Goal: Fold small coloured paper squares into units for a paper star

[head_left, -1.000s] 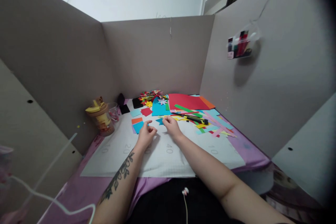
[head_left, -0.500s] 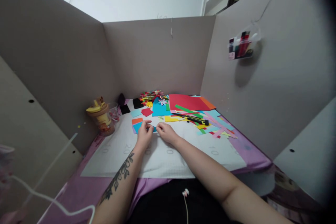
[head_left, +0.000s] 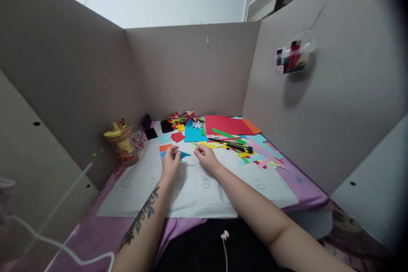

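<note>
My left hand (head_left: pixel 171 158) pinches a small blue paper piece (head_left: pixel 185 155), whose pointed end sticks out to the right. Just right of that tip is my right hand (head_left: pixel 205 156), fingers curled together and apart from the blue piece; whatever they hold, if anything, is too small to make out. Beyond my left hand lie an orange square (head_left: pixel 165 148), a light blue square (head_left: pixel 165 138) and a red square (head_left: pixel 177 137). A yellow and black cutter (head_left: pixel 237 147) rests on coloured paper strips (head_left: pixel 264 148) at the right.
A cup with a yellow lid (head_left: pixel 123 142) stands at the left beside a clear cup (head_left: pixel 137 136). Folded paper stars (head_left: pixel 183 119) are piled at the back, next to red sheets (head_left: pixel 226 124). Grey panels enclose the table. A clear holder (head_left: pixel 293 57) hangs on the right panel.
My hands have moved apart. My left hand has shifted slightly left with the blue piece, and its pointed end now shows free of my right hand.
</note>
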The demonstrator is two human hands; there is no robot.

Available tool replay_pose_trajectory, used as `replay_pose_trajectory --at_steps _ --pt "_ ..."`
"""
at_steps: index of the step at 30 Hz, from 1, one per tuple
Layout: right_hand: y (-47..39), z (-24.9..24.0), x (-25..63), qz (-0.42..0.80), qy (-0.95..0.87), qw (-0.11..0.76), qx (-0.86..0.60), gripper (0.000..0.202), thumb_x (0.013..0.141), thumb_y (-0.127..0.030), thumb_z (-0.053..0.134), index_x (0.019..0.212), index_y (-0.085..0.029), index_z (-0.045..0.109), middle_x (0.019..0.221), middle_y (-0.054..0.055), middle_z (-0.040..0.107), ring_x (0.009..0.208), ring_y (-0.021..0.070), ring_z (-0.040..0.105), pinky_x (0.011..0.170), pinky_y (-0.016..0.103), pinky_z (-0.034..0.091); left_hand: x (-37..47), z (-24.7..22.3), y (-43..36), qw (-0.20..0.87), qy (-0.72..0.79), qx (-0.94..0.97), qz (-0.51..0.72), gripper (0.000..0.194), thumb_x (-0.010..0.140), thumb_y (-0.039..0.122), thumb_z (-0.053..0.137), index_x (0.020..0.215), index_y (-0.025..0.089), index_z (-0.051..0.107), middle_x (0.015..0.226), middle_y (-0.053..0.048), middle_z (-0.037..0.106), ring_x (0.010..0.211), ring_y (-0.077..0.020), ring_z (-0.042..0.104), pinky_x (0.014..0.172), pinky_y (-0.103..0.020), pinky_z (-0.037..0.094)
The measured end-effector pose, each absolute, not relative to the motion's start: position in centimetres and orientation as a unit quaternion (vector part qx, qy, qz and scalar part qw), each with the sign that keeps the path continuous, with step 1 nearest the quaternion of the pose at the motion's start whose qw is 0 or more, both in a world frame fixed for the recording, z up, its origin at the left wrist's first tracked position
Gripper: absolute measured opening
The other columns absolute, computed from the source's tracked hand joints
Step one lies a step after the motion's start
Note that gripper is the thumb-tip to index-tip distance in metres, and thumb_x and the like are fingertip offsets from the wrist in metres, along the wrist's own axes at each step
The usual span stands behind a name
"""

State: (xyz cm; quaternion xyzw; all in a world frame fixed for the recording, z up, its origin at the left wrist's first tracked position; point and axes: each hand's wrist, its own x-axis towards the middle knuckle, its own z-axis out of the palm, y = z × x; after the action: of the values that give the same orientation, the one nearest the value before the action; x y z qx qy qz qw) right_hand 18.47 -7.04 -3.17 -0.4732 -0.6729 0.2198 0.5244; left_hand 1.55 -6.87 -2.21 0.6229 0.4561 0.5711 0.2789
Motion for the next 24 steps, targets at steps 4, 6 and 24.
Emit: replay_pose_trajectory --at_steps 4,6,24 --pt "-7.6 -3.2 17.4 0.238 -0.693 0.514 -0.446 0.007 0.072 -0.021 0.052 0.074 -0.017 0.058 0.071 0.000 0.058 0.066 0.0123 0.051 0.060 0.023 0.038 1.9 -2.4 -7.0 0.293 0.445 0.629 0.566 0.018 0.074 0.020 0.054 0.091 0.016 0.055 0.071 0.000 0.057 0.065 -0.0124 0.055 0.061 -0.023 0.042" --pt "-7.8 -3.1 17.2 0.234 -0.698 0.512 -0.442 0.007 0.071 -0.020 0.054 0.075 -0.018 0.059 0.071 -0.001 0.058 0.066 0.0119 0.051 0.061 0.023 0.039 1.9 -2.7 -6.8 0.309 0.442 0.626 0.564 0.018 0.074 0.020 0.054 0.091 0.016 0.055 0.073 -0.001 0.058 0.067 -0.0126 0.056 0.063 -0.024 0.043" --pt "-8.1 -2.7 17.4 0.289 -0.654 0.529 -0.457 0.006 0.066 -0.020 0.056 0.062 -0.016 0.056 0.061 -0.002 0.054 0.059 0.0107 0.048 0.057 0.021 0.037 2.2 -2.4 -7.3 0.324 0.434 0.651 0.532 0.020 0.072 0.025 0.058 0.089 0.017 0.057 0.083 -0.004 0.061 0.074 -0.0144 0.057 0.069 -0.027 0.045"
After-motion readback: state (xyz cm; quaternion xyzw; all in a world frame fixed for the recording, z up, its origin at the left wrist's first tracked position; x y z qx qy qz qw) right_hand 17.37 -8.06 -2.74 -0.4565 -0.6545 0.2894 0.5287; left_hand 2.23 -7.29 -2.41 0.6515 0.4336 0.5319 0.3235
